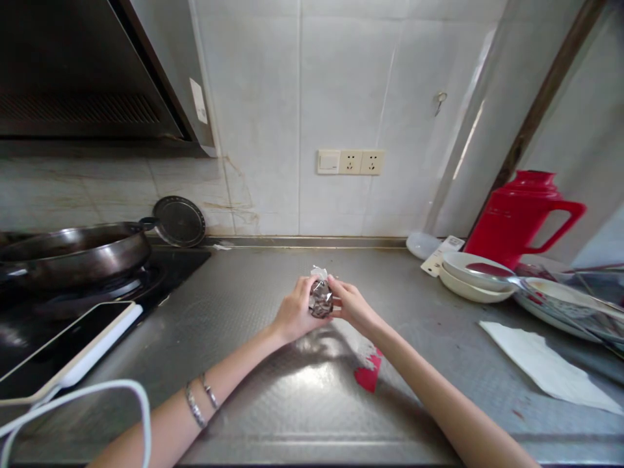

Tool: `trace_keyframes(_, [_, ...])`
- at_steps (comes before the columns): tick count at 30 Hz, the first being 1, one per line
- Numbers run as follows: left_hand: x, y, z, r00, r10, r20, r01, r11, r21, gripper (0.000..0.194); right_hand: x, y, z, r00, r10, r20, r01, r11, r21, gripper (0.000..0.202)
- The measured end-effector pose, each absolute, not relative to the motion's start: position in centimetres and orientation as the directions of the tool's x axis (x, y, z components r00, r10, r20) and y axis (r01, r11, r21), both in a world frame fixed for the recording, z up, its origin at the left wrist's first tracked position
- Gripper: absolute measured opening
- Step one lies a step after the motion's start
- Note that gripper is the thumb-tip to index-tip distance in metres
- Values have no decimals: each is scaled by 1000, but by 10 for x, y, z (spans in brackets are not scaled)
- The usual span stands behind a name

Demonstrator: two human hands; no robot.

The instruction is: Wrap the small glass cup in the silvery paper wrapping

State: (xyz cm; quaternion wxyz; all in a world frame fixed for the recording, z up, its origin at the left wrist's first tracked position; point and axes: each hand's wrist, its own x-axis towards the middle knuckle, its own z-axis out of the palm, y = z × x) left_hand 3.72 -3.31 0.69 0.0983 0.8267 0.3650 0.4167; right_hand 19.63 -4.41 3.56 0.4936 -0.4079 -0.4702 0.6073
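A small, shiny, brown-and-silver thing (320, 300), glassy or wrapped in crinkled film, is held above the middle of the steel counter (234, 364). A whitish crumpled piece (319, 273) sticks up from its top; the exact kind is unclear. My left hand (291, 315) is closed around its left side and underside. From the right, the fingers of my right hand (353, 305) press on its upper edge and side, closed against it. Below my right wrist, a torn red scrap (369, 376) with a ragged whitish edge lies on the counter.
On the left are a steel pan (82, 250) on the black stove, a round dark lid (179, 221) and a phone-like device (63, 354) with a white cable (112, 385). At right stand a red thermos jug (519, 218), stacked bowls (470, 286), plates (556, 296) and a white tissue (546, 364).
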Motion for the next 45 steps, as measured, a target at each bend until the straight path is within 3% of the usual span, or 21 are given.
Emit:
trace_keyframes(5, [38,-31,5,308,685,660,452,-716,532,78,202,-40,33,-223,974,-47,-279,-110,-954,27])
trace_keyframes(8, [40,-30,3,273,695,665,397,-712,580,78,205,-37,29,-229,973,-17,-217,-68,-974,26])
trace_keyframes(12, [41,-30,3,245,722,647,336,-689,642,81,209,-26,22,-86,996,27,-81,20,-997,33])
trace_keyframes(16, [42,-31,3,243,748,618,312,-663,680,82,217,-16,21,54,972,230,96,225,-970,36])
trace_keyframes(20, [43,-30,0,272,769,579,338,-640,690,81,221,-21,29,91,873,479,243,447,-861,30])
trace_keyframes(30, [44,-29,-1,354,750,558,310,-657,687,81,208,-44,36,-139,727,672,365,669,-648,24])
trace_keyframes(40, [43,-28,-5,366,771,520,365,-633,683,80,204,-47,32,-230,617,753,360,773,-523,21])
trace_keyframes(45, [47,-29,-5,349,764,542,303,-640,706,75,201,-49,30,-266,546,795,416,809,-416,24])
